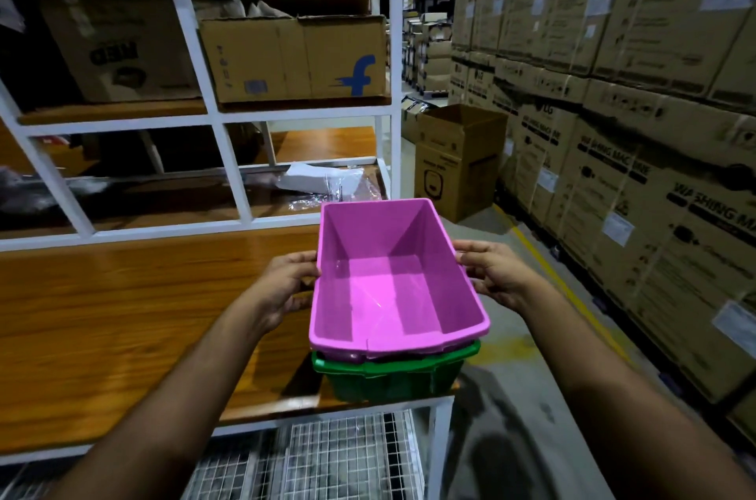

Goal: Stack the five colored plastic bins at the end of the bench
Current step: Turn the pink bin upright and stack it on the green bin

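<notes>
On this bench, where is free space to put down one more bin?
The wooden bench top is bare left of the left hand, up to the white shelf frame. The right end is crowded: the pink bin sits in the green bin at the edge, with the right hand alongside.

Pink bin [392, 287] nested in green bin [392, 375] at bench [122, 327] end — left hand [286, 282], right hand [497, 278] gripping its sides

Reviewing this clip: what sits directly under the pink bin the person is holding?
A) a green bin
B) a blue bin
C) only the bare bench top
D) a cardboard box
A: the pink bin, gripped on its side rims by the left hand and right hand, is nested into a green bin at the corner of the wooden bench.
</notes>
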A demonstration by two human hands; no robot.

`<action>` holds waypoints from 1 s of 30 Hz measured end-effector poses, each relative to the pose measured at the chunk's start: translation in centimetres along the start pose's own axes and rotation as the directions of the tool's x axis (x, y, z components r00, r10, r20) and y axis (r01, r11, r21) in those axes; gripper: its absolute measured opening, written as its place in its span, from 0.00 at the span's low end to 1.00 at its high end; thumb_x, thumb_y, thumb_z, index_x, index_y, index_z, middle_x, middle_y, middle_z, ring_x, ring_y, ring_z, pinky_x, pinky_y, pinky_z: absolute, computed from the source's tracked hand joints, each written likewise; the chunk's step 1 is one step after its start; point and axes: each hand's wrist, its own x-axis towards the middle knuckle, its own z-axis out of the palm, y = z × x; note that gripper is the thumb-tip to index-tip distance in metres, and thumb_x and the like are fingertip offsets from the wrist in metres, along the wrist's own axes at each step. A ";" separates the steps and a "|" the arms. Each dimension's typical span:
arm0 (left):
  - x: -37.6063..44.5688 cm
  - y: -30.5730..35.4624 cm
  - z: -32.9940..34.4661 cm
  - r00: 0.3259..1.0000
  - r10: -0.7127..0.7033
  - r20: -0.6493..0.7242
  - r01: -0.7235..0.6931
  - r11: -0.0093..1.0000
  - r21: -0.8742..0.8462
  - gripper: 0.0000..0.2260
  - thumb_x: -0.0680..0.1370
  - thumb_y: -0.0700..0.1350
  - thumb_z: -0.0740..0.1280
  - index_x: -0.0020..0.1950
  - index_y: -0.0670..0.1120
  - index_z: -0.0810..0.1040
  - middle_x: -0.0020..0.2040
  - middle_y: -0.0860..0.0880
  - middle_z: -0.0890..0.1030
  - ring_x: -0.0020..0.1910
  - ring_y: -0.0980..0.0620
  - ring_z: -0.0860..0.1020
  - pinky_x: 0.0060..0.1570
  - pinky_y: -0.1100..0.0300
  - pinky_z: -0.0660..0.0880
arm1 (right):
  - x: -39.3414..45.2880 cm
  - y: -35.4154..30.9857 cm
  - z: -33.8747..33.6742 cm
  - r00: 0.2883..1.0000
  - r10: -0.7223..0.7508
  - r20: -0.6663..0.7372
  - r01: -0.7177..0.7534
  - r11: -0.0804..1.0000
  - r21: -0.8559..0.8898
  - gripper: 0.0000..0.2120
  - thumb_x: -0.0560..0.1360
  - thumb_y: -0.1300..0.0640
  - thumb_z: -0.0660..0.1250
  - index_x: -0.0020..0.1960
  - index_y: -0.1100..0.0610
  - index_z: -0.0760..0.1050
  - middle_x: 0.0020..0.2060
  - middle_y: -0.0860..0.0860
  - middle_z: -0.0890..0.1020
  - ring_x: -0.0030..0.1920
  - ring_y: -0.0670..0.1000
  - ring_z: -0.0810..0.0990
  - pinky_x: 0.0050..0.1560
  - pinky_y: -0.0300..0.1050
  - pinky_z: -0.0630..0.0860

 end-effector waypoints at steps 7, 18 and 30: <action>0.0 -1.9 0.0 0.992 0.044 -0.122 -0.026 0.989 0.145 0.11 0.76 0.32 0.64 0.55 0.41 0.80 0.45 0.42 0.82 0.43 0.46 0.77 0.38 0.57 0.74 | 0.0 2.0 0.3 0.996 -0.044 -0.073 0.037 0.995 -0.097 0.12 0.78 0.67 0.64 0.61 0.63 0.78 0.45 0.58 0.83 0.35 0.49 0.79 0.30 0.37 0.77; -1.3 -3.6 -2.0 0.913 0.348 -0.213 -0.186 0.820 0.542 0.07 0.72 0.48 0.70 0.50 0.55 0.82 0.41 0.52 0.84 0.42 0.51 0.82 0.40 0.52 0.79 | 0.8 1.8 1.6 0.929 -0.266 -0.259 0.116 0.871 -0.478 0.22 0.73 0.65 0.70 0.67 0.56 0.74 0.55 0.53 0.77 0.51 0.51 0.78 0.39 0.41 0.73; -8.1 -5.2 -19.7 0.852 0.506 -0.136 -0.130 0.455 0.881 0.18 0.79 0.48 0.65 0.69 0.47 0.73 0.62 0.49 0.78 0.63 0.49 0.72 0.58 0.55 0.70 | -1.5 4.3 22.8 0.757 -0.554 0.346 0.450 0.059 -0.891 0.23 0.73 0.51 0.66 0.68 0.52 0.71 0.61 0.52 0.75 0.61 0.54 0.75 0.59 0.51 0.75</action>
